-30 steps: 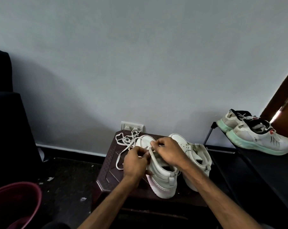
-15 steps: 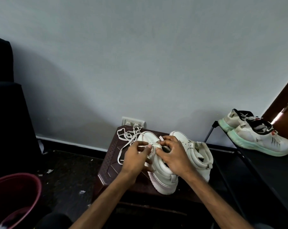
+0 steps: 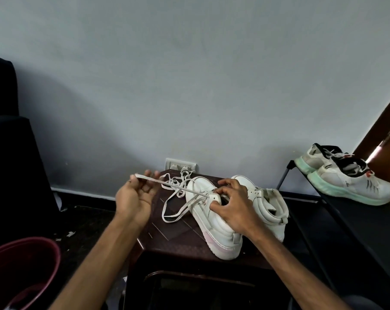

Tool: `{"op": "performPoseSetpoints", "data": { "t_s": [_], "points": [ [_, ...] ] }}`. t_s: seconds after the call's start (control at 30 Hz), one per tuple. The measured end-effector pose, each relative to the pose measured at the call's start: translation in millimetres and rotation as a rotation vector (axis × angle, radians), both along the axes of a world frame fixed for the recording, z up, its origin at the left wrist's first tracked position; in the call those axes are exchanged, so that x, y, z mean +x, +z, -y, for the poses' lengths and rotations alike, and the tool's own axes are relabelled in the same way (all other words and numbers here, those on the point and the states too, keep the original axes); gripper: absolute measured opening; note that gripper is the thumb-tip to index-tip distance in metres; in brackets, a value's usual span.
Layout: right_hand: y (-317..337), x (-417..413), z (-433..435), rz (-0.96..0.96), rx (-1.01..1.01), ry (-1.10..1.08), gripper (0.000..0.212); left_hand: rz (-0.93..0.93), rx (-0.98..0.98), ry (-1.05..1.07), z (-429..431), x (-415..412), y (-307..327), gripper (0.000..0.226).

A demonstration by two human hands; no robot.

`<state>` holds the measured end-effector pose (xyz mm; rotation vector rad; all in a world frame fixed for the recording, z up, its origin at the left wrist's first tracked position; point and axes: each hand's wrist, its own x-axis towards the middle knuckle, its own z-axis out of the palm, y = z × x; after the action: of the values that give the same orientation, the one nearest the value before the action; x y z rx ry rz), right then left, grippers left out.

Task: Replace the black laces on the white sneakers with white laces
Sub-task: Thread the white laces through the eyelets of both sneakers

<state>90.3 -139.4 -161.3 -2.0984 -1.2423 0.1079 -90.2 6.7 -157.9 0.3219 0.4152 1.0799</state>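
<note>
White lace (image 3: 178, 186) drawn taut over a dark brown table (image 3: 178, 242)

Left hand (image 3: 136, 193) pinches the lace's end. Right hand (image 3: 232, 204) grips the near sneaker (image 3: 214, 229), with the second sneaker (image 3: 268, 211) touching it on the right. Slack lace lies toward a wall socket (image 3: 180, 164). Mint-soled shoes (image 3: 346, 184) sit on a black rack (image 3: 357, 231) at right, a maroon bucket (image 3: 33, 253) lower left, a grey wall (image 3: 189, 86) behind.

I saw a dark brown stool (image 3: 167, 240) by the grey wall (image 3: 189, 74), a socket plate (image 3: 180, 164) behind it, a maroon bucket (image 3: 44, 249) lower left, mint-soled trainers (image 3: 346, 182) on a black rack (image 3: 357, 220) right.
</note>
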Motion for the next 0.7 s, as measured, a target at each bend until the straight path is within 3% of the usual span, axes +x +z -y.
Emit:
{"op": "performPoseSetpoints", "data": {
  "t_s": [0.07, 0.1, 0.17, 0.23, 0.33, 0.43, 0.53, 0.57, 0.7],
  "points": [
    [1, 1, 0, 0.024, -0.010, 0.007, 0.037, -0.079, 0.061, -0.040, 3, 3, 4, 0.027],
    [1, 1, -1, 0.039, -0.017, 0.007, 0.034, -0.266, 0.180, -0.063, 9, 8, 3, 0.026],
    [2, 0, -1, 0.050, -0.028, 0.006, 0.039, -0.847, 0.668, -0.071, 24, 22, -9, 0.021],
    [2, -1, -1, 0.054, -0.019, -0.001, 0.050, -1.285, 1.163, -0.135, 40, 37, -23, 0.022],
    [0, 0, -2, 0.058, -0.015, -0.025, 0.054, -1.490, 1.390, -0.103, 52, 48, -29, 0.023],
    [-1, 1, -3, 0.048, -0.018, -0.029, 0.055, -1.349, 1.401, -0.075, 45, 38, -22, 0.023],
    [0, 0, -1, 0.045, -0.045, -0.028, 0.050, -1.335, 1.451, 0.066, 29, 17, -11, 0.021],
    [1, 0, 0, 0.055, -0.058, -0.030, 0.046, -1.228, 1.387, 0.104, 26, 11, -4, 0.019],
    [5, -2, 1, 0.072, -0.074, -0.046, 0.032, -0.280, 0.578, 0.262, -5, -26, 46, 0.027]
  ]
}}
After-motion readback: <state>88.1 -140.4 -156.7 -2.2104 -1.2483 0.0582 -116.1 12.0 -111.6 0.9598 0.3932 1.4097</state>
